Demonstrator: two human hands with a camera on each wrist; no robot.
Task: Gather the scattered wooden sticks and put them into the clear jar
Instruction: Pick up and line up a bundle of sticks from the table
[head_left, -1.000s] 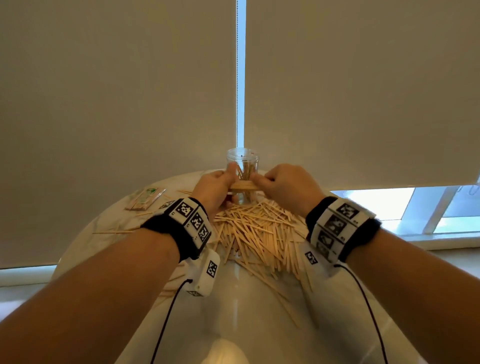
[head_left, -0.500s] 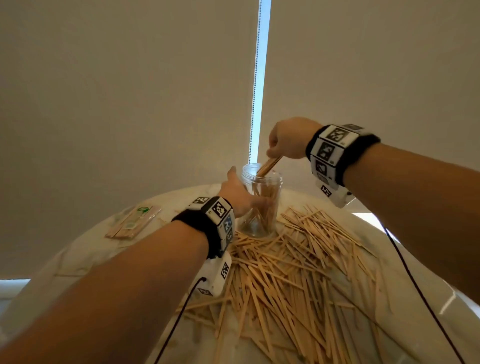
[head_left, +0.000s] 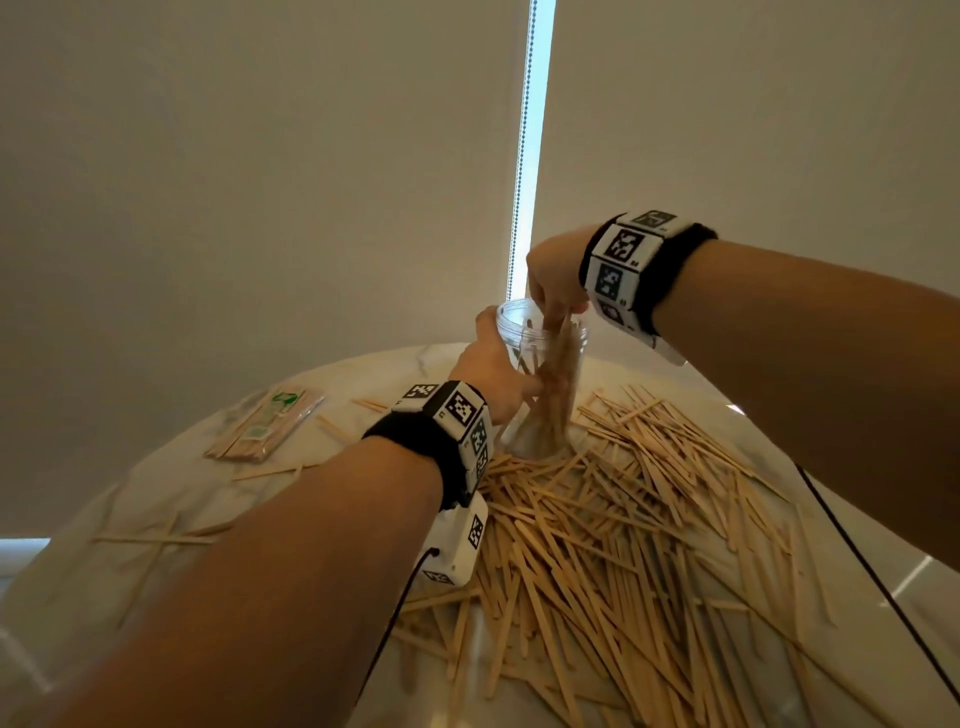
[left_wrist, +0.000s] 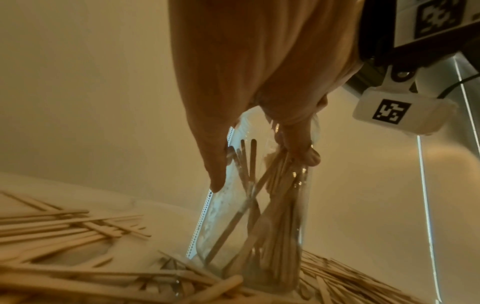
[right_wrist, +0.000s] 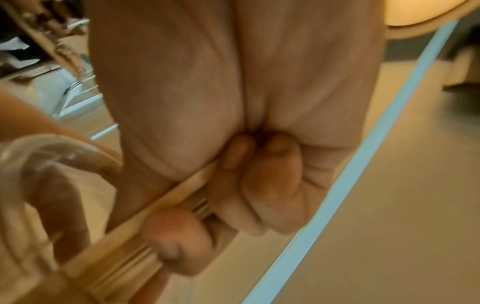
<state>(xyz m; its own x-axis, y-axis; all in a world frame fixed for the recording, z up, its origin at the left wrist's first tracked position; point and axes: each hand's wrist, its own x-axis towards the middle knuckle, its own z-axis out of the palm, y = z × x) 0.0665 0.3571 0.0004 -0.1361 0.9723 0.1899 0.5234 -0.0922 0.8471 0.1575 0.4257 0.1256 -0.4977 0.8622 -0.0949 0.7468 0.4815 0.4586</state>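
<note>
The clear jar (head_left: 524, 436) stands upright at the far side of the round table, with several wooden sticks inside it (left_wrist: 275, 236). My left hand (head_left: 496, 371) grips the jar's side, thumb near the rim. My right hand (head_left: 556, 288) hangs over the mouth and pinches a bundle of sticks (right_wrist: 145, 222) whose lower ends are down inside the jar (head_left: 558, 364). A large loose heap of wooden sticks (head_left: 597, 545) covers the table in front of the jar. The jar's rim (right_wrist: 54, 148) shows blurred in the right wrist view.
A flat packet of sticks in clear wrap (head_left: 262, 425) lies at the table's left. A few stray sticks (head_left: 156, 538) lie on the left part of the marble table (head_left: 171, 587). Roller blinds (head_left: 260, 182) hang close behind the jar. Wrist cables trail over the table.
My right hand has come down from above the jar to its mouth, lowering the bundle of sticks into it. My left hand keeps its grip on the jar.
</note>
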